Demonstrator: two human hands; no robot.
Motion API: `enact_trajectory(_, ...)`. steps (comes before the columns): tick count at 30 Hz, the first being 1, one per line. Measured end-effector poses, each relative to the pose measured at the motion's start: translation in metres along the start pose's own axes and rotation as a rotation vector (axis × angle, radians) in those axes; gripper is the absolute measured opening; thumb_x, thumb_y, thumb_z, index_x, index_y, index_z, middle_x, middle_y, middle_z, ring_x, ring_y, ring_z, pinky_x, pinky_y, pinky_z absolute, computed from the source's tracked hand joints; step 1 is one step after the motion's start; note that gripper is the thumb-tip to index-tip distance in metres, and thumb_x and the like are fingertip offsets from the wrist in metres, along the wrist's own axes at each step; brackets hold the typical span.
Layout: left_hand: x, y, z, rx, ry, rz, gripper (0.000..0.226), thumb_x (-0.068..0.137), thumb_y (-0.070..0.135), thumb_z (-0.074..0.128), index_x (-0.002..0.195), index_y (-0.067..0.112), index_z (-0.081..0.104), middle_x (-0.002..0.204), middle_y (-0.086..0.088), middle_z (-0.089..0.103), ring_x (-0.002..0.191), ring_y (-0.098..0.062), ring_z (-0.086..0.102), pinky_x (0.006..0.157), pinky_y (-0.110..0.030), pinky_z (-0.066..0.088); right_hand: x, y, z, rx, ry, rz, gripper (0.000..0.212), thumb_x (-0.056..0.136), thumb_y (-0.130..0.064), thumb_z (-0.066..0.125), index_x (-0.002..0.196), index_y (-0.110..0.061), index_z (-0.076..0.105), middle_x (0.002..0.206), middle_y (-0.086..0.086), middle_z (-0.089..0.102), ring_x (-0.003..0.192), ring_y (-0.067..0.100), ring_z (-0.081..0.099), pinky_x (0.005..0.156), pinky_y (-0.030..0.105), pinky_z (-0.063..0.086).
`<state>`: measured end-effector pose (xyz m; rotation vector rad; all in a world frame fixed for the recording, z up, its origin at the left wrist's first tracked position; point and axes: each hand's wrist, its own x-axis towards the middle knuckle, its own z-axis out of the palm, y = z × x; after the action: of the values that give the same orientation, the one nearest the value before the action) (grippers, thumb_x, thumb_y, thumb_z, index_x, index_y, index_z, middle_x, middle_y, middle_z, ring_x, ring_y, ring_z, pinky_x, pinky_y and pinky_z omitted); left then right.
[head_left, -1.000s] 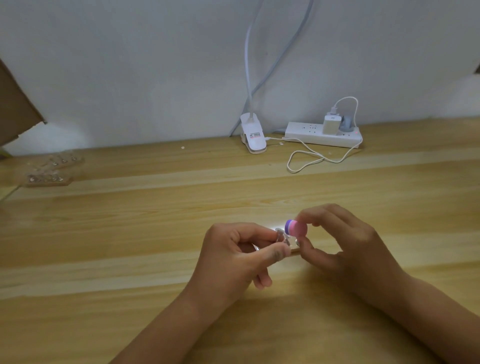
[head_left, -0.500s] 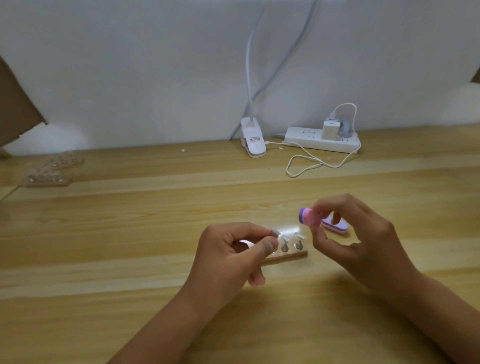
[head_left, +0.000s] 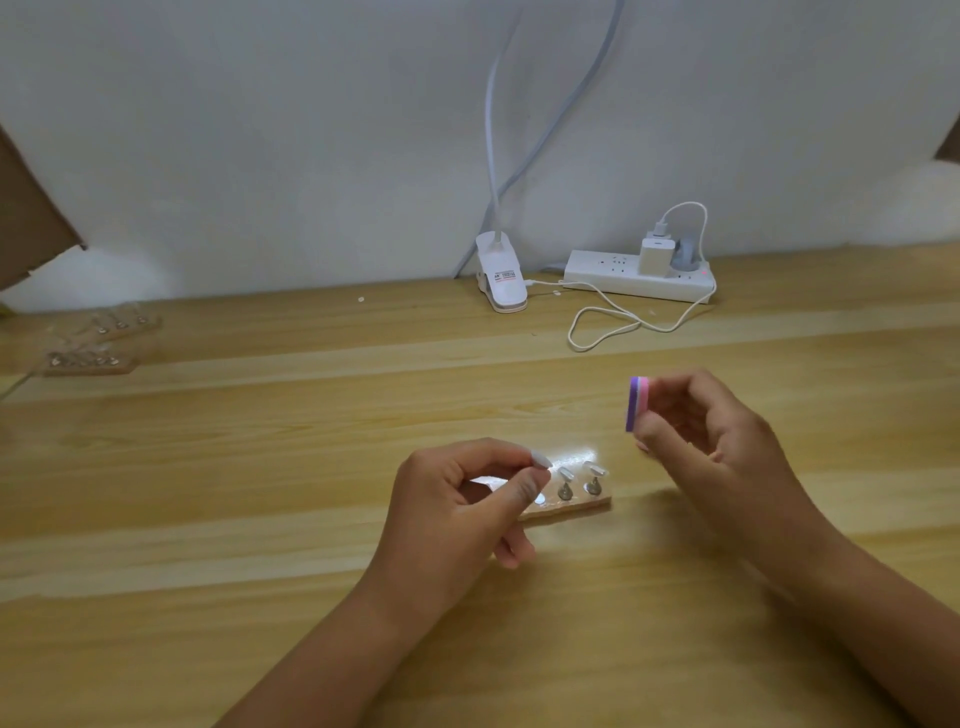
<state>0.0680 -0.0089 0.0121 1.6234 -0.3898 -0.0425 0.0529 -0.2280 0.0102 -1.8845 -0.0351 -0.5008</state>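
Note:
My left hand (head_left: 457, 514) pinches a small pale nail tip (head_left: 540, 460) between thumb and forefinger, just above the left end of a little wooden stand (head_left: 582, 503). Two more nail tips sit on metal holders on that stand (head_left: 576, 483). My right hand (head_left: 711, 447) holds a pink and purple buffer block (head_left: 637, 403) upright, up and to the right of the stand, apart from the nail tip.
A white clip lamp (head_left: 501, 278) and a white power strip (head_left: 639, 275) with a charger and looping cable stand at the wall. Two more wooden stands with nail tips (head_left: 91, 345) lie at the far left. Cardboard shows at the left edge.
My right hand has drawn the buffer block away from the nail tip, up and to the right, and turned it on edge. My left hand stays put with the nail tip.

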Motion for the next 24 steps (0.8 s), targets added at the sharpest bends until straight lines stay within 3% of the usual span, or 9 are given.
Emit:
enact_trajectory(2, 0.0, 0.0, 0.001, -0.013, -0.009, 0.004, 0.006, 0.082, 0.009, 0.075, 0.083, 0.015, 0.078, 0.084, -0.004, 0.075, 0.043, -0.028, 0.064, 0.041, -0.03, 0.051, -0.004, 0.0, 0.004, 0.015, -0.046, 0.006, 0.009, 0.092, -0.017, 0.067, 0.097, -0.024, 0.065, 0.085, -0.004, 0.07, 0.078, 0.013, 0.064, 0.079, 0.037, 0.053)
enact_trajectory(5, -0.001, 0.0, 0.001, -0.004, 0.008, 0.022, 0.009, 0.082, 0.012, 0.076, 0.082, 0.02, 0.079, 0.078, 0.0, 0.074, 0.039, -0.024, 0.061, 0.039, -0.026, 0.048, -0.013, -0.009, 0.009, -0.103, -0.097, -0.256, 0.007, 0.095, -0.03, 0.063, 0.102, -0.027, 0.063, 0.091, -0.013, 0.067, 0.083, 0.012, 0.065, 0.076, 0.022, 0.052)
enact_trajectory(9, -0.003, 0.0, 0.001, 0.252, 0.07, 0.213, 0.01, 0.082, 0.017, 0.077, 0.086, 0.026, 0.079, 0.071, 0.009, 0.07, 0.037, -0.006, 0.052, 0.043, -0.021, 0.044, -0.021, -0.01, 0.017, -0.255, -0.184, -0.547, 0.016, 0.097, -0.013, 0.064, 0.112, -0.018, 0.067, 0.108, -0.013, 0.064, 0.096, 0.012, 0.064, 0.082, 0.029, 0.05)
enact_trajectory(11, -0.004, 0.001, 0.002, 0.381, 0.062, 0.307, 0.01, 0.083, 0.02, 0.075, 0.089, 0.027, 0.079, 0.07, 0.011, 0.067, 0.044, -0.003, 0.051, 0.049, -0.02, 0.043, -0.02, -0.006, 0.018, -0.301, -0.206, -0.55, 0.018, 0.095, -0.009, 0.064, 0.112, -0.016, 0.068, 0.108, -0.01, 0.064, 0.097, 0.008, 0.062, 0.082, 0.026, 0.049)
enact_trajectory(15, -0.003, 0.0, 0.001, 0.401, 0.087, 0.296, 0.016, 0.083, 0.011, 0.075, 0.087, 0.026, 0.079, 0.075, 0.012, 0.066, 0.044, -0.006, 0.052, 0.051, -0.019, 0.042, -0.017, -0.003, 0.012, -0.336, -0.143, -0.535, 0.018, 0.091, -0.009, 0.065, 0.108, -0.016, 0.069, 0.105, -0.012, 0.065, 0.092, 0.007, 0.061, 0.078, 0.038, 0.053)
enact_trajectory(20, -0.006, 0.002, 0.003, 0.344, 0.006, 0.388, 0.012, 0.088, 0.02, 0.068, 0.094, 0.028, 0.076, 0.091, 0.013, 0.071, 0.048, -0.003, 0.059, 0.045, -0.015, 0.046, -0.025, -0.002, 0.018, -0.325, -0.201, -0.687, 0.017, 0.098, -0.007, 0.06, 0.112, -0.01, 0.069, 0.112, -0.004, 0.063, 0.105, 0.002, 0.058, 0.089, 0.018, 0.044)
enact_trajectory(24, -0.005, -0.002, 0.002, 0.361, 0.032, 0.343, 0.016, 0.086, 0.018, 0.068, 0.094, 0.031, 0.073, 0.089, 0.017, 0.07, 0.043, -0.009, 0.059, 0.047, -0.015, 0.045, -0.01, 0.007, -0.003, -0.334, -0.142, -0.567, 0.033, 0.089, 0.007, 0.07, 0.11, -0.018, 0.067, 0.108, -0.005, 0.064, 0.09, 0.005, 0.06, 0.082, 0.016, 0.047)
